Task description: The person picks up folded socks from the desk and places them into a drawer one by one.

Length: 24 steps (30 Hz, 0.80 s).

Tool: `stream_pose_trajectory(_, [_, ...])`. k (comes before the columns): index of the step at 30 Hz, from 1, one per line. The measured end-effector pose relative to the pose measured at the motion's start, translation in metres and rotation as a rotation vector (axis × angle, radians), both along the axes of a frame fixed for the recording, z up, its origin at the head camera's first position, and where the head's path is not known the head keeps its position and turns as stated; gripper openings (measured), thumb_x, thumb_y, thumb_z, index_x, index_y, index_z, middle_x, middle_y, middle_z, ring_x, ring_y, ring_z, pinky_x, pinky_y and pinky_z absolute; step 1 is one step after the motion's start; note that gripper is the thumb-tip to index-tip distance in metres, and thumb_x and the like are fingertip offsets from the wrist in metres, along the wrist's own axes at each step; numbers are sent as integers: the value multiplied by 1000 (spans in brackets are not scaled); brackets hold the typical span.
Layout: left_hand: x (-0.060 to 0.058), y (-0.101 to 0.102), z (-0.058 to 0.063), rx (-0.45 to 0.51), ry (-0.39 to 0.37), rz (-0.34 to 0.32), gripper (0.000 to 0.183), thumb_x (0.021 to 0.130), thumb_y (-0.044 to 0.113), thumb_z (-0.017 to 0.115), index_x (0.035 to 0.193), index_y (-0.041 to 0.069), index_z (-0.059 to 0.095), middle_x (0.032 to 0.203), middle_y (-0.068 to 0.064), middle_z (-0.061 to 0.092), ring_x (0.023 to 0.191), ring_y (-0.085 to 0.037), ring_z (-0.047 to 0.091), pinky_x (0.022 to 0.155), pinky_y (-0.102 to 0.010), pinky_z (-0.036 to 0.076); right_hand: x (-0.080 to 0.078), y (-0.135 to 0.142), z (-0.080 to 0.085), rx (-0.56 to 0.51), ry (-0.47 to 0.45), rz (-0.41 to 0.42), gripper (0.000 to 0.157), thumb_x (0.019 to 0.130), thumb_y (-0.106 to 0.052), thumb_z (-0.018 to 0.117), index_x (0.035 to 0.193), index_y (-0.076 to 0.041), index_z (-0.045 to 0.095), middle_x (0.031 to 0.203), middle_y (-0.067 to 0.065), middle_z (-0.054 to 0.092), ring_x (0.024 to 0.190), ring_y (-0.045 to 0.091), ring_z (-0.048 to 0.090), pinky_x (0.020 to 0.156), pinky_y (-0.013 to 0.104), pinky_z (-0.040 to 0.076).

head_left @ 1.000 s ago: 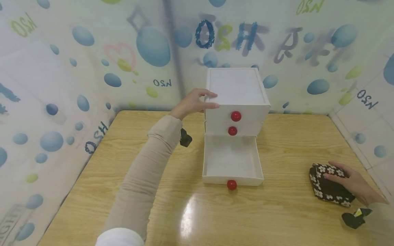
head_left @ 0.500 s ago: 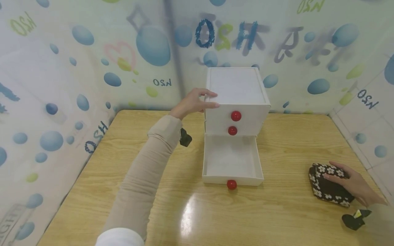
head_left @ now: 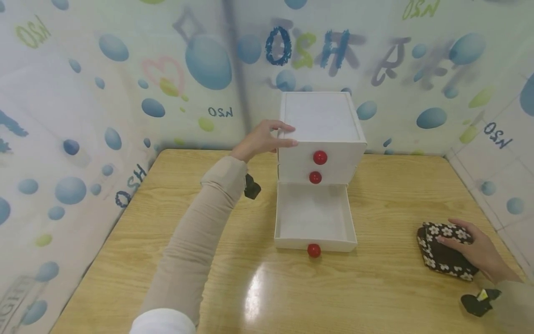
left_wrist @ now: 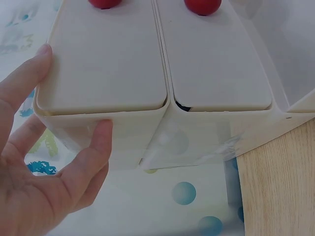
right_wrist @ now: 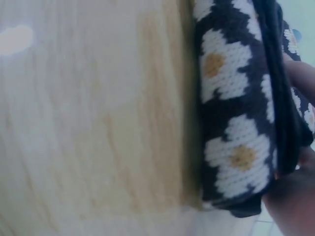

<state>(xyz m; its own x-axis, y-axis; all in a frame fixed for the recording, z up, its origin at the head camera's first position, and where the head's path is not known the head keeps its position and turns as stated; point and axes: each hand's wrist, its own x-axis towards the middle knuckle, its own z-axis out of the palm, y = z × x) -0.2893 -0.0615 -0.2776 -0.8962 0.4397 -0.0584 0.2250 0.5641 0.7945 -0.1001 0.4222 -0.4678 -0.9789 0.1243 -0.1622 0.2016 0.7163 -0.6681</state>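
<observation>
A white drawer cabinet [head_left: 319, 118] with red knobs stands toward the back of the table. Its bottom drawer [head_left: 314, 213] is pulled out and bare inside, while the two above are closed. My left hand [head_left: 264, 139] holds the cabinet's upper left front corner; in the left wrist view, fingertips [left_wrist: 103, 129] touch the side wall. At the right, my right hand [head_left: 484, 248] grips a folded dark knitted cloth [head_left: 448, 255] with white daisies, thumb on top. In the right wrist view the knitted cloth [right_wrist: 236, 123] lies close over the wood, and part of that hand is cropped.
The wooden table [head_left: 233, 278] extends around the cabinet, up against walls covered with a blue-bubble print [head_left: 208, 62]. A red knob [head_left: 314, 250] sticks out from the front of the open drawer. Black wrist mounts [head_left: 251, 187] hang at both wrists.
The right hand and the knitted cloth have shifted very slightly left. The left hand, cabinet and drawer have stayed in place.
</observation>
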Motion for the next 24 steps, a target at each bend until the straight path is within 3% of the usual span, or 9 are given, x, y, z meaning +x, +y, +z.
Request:
stream_pose_trajectory(9, [1, 2, 0, 8, -11, 10, 50, 74, 34, 71, 119, 18, 56, 132, -3, 40, 109, -17, 43, 79, -35, 48, 1, -1, 1, -6, 13, 4, 76, 87, -35, 55, 140, -2, 12, 139, 33, 2, 116, 60, 6, 76, 69, 24])
stream_pose_trajectory(18, [1, 1, 1, -11, -2, 19, 50, 74, 35, 71, 119, 19, 56, 133, -2, 39, 106, -16, 44, 76, -31, 49, 1, -6, 7, 8, 78, 35, 68, 88, -31, 54, 139, -4, 18, 138, 33, 9, 121, 55, 6, 78, 70, 22])
stream_pose_trajectory(24, [0, 0, 0, -10, -3, 21, 50, 74, 36, 71, 119, 20, 56, 132, -1, 39, 104, -15, 46, 73, -27, 49, 3, -4, 6, 5, 113, 41, 66, 89, -29, 53, 140, -6, 18, 141, 29, 7, 123, 53, 5, 80, 70, 20])
